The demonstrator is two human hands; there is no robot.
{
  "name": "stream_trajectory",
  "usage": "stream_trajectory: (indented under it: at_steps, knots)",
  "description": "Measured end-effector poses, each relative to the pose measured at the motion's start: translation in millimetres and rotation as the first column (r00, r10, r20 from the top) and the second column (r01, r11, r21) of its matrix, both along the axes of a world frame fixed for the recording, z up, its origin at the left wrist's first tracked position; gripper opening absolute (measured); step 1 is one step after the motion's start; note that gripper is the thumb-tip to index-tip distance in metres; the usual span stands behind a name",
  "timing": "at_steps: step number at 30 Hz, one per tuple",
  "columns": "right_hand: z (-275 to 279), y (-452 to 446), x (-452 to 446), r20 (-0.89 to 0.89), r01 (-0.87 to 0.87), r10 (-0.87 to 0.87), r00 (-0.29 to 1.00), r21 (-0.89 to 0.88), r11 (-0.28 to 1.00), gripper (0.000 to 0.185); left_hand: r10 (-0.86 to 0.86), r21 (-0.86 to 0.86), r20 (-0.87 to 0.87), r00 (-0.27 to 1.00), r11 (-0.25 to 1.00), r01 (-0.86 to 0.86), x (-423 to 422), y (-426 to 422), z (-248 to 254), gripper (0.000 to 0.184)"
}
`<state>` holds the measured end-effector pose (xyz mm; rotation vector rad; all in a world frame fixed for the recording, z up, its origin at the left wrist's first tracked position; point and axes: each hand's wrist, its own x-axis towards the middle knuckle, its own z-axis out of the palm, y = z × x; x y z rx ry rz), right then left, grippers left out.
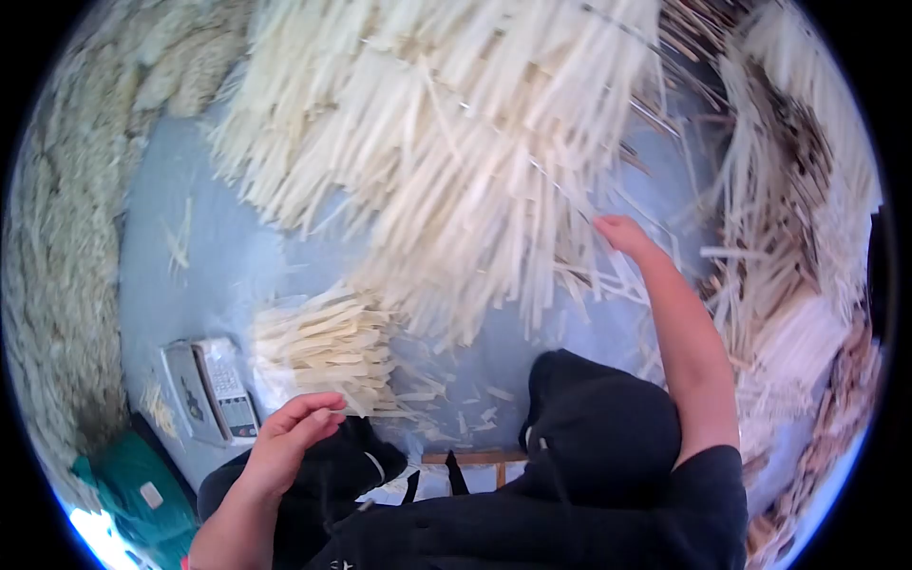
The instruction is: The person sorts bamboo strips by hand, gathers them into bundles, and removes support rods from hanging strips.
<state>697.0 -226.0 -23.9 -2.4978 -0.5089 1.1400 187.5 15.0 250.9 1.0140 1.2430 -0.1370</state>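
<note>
The stack of flat, cream-coloured strips (328,351) lies on the smooth blue-grey surface (204,256), in front of your left hand (328,418). That hand is loosely curled, its fingertips near the stack's lower edge; whether it pinches a strip, you cannot tell. Beyond the stack, the broad spread of long, pale strips (446,142) fans out towards you. Your right hand (613,231) is curled closed at its right side, beside a thin dark rod (560,187); you cannot tell if you grip it. Left of the stack sits a grey-and-white scale with a keypad (211,391)
</note>
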Motion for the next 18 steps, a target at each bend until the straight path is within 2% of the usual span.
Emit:
stream_trajectory:
  at_steps: [1, 2, 4, 5, 6, 7, 8, 9, 10, 13, 14, 16, 17, 18]
  knots:
    - [-22.0, -4.8, 7.9, 0.115, -0.158, 0.159, 0.981, -0.013, 0.987, 0.043, -0.047, -0.025, 0.016, 0.999, 0.999, 0.047, 0.6, 1.0, 0.2, 0.028]
    - [-7.0, 9.2, -3.4, 0.120, -0.179, 0.177, 0.977, 0.006, 0.984, 0.043, -0.053, -0.037, 0.034, 0.998, 0.998, 0.054, 1.0, 1.4, 0.9, 0.028]
    - [26.2, 25.5, -21.5, 0.344, -0.342, 0.451, 0.824, -0.333, 0.878, 0.047, -0.042, -0.032, 0.050, 0.998, 0.999, 0.043, 1.4, -0.3, 3.4, 0.028]
    - [26.1, 29.8, -20.9, 0.352, -0.350, 0.455, 0.818, -0.324, 0.879, 0.047, -0.048, -0.044, 0.063, 0.997, 0.998, 0.051, 2.4, -0.8, 3.6, 0.029]
    - [24.4, 38.0, -18.8, 0.137, -0.220, 0.223, 0.965, -0.036, 0.975, 0.045, -0.049, -0.055, 0.055, 0.997, 0.997, 0.052, 0.4, -2.0, 3.0, 0.029]
    - [25.4, 40.1, -17.9, -0.156, 0.008, 0.022, 0.987, 0.191, 0.982, 0.042, -0.042, -0.052, 0.059, 0.997, 0.998, 0.045, 0.0, -1.4, 3.8, 0.029]
    - [40.3, 45.0, -20.9, -0.153, 0.000, 0.030, 0.988, 0.195, 0.981, 0.042, -0.054, -0.061, 0.071, 0.996, 0.996, 0.058, -0.5, -1.5, 4.6, 0.029]
    - [58.9, 47.4, -22.4, -0.391, 0.185, -0.078, 0.917, 0.242, 0.953, 0.037, -0.067, -0.069, 0.082, 0.994, 0.995, 0.073, -1.3, -1.6, 5.1, 0.029]
    - [71.1, 50.0, -24.5, -0.611, 0.369, -0.156, 0.776, 0.239, 0.898, 0.032, -0.063, -0.066, 0.085, 0.994, 0.995, 0.068, -2.1, -1.7, 5.3, 0.029]
    - [74.0, 49.0, -22.8, -0.653, 0.329, -0.038, 0.756, 0.330, 0.885, 0.025, -0.071, -0.072, 0.079, 0.994, 0.994, 0.077, -5.4, -2.5, 6.2, 0.029]
    - [75.1, 51.5, -23.9, -0.650, 0.325, -0.032, 0.759, 0.336, 0.884, 0.025, -0.077, -0.081, 0.077, 0.994, 0.993, 0.084, -6.3, -3.4, 6.5, 0.029]
    - [81.4, 59.6, -30.5, -0.535, 0.266, -0.021, 0.845, 0.386, 0.883, 0.023, -0.082, -0.085, 0.078, 0.994, 0.992, 0.089, -7.6, -4.8, 7.9, 0.029]
    - [86.4, 66.0, -36.1, -0.533, 0.263, -0.016, 0.846, 0.391, 0.882, 0.023, -0.088, -0.089, 0.080, 0.993, 0.991, 0.095, -7.7, -5.1, 9.0, 0.029]
    - [92.2, 72.9, -43.4, -0.597, 0.329, -0.039, 0.802, 0.386, 0.861, 0.019, -0.093, -0.095, 0.082, 0.992, 0.990, 0.101, -8.2, -5.7, 10.1, 0.029]
